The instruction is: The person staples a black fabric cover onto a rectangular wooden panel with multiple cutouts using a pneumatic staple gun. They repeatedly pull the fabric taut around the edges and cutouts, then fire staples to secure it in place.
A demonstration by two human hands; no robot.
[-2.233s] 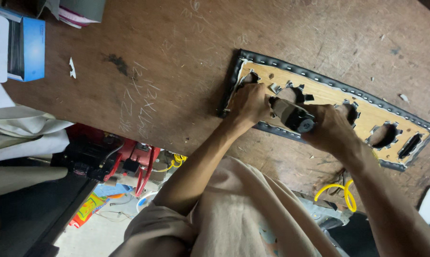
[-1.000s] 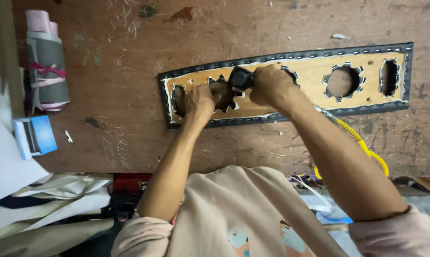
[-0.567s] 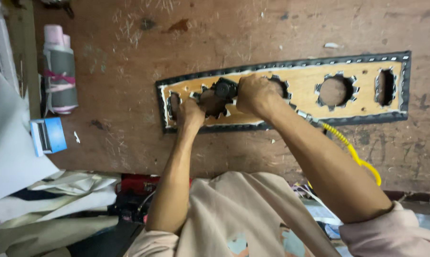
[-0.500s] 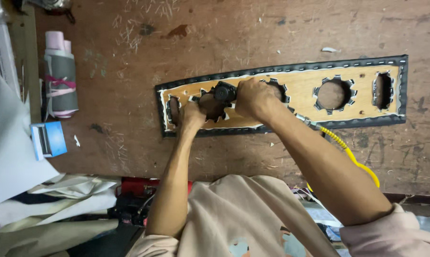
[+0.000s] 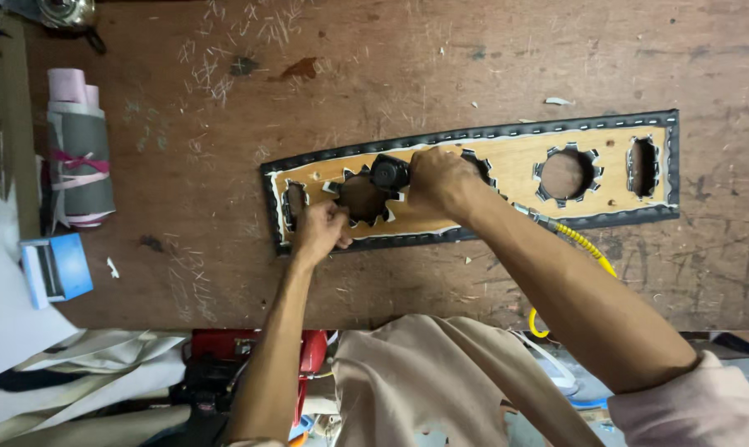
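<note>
- Looking down from a head-worn camera, a person works with both bare hands at a scratched brown wooden workbench [image 5: 474, 58].
- A long wooden panel [image 5: 515, 165] lies flat on the bench, running from left of centre to the far right. Its edge is wrapped in black stitched material, and several cut-outs are lined with black notched flaps.
- The right hand [image 5: 442, 180] is closed around a small black power tool [image 5: 388, 172], whose round head sits at the upper edge of a round cut-out near the panel's left end.
- A yellow coiled hose [image 5: 585, 248] runs from under the right forearm, across the panel's lower edge and off the near side of the bench.
- The left hand [image 5: 320, 232] rests on the panel's lower left edge, fingers curled and pinching the black flaps at the cut-out's rim, just beside the tool.
- Well apart on the left lie a roll of grey and pink material [image 5: 80, 157] tied with pink string, and a small blue box [image 5: 55, 269].
- A red machine [image 5: 250, 352] sits below the bench's near edge.
</note>
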